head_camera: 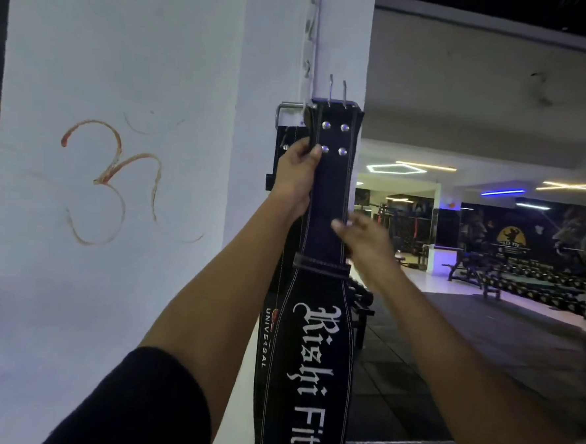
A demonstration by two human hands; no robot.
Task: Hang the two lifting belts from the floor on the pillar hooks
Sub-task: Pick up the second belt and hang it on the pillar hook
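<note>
A black lifting belt (315, 343) with white lettering hangs straight down the corner of a white pillar (109, 279). Its steel buckle (288, 113) is at the top, level with the lowest of the metal hooks (312, 30) that run up the pillar's edge. My left hand (296, 177) grips the belt's left edge just below the rivets. My right hand (362, 241) is blurred, fingers apart, beside the belt's right edge. A second black belt (267, 337), marked UNIVERSAL, hangs behind the first and is mostly hidden.
A red painted symbol (110, 183) marks the pillar's left face. To the right lies the gym floor (465, 352) with dark mats, benches and dumbbell racks (521, 277) along the far wall. A mirror or glass panel edge runs along the bottom right.
</note>
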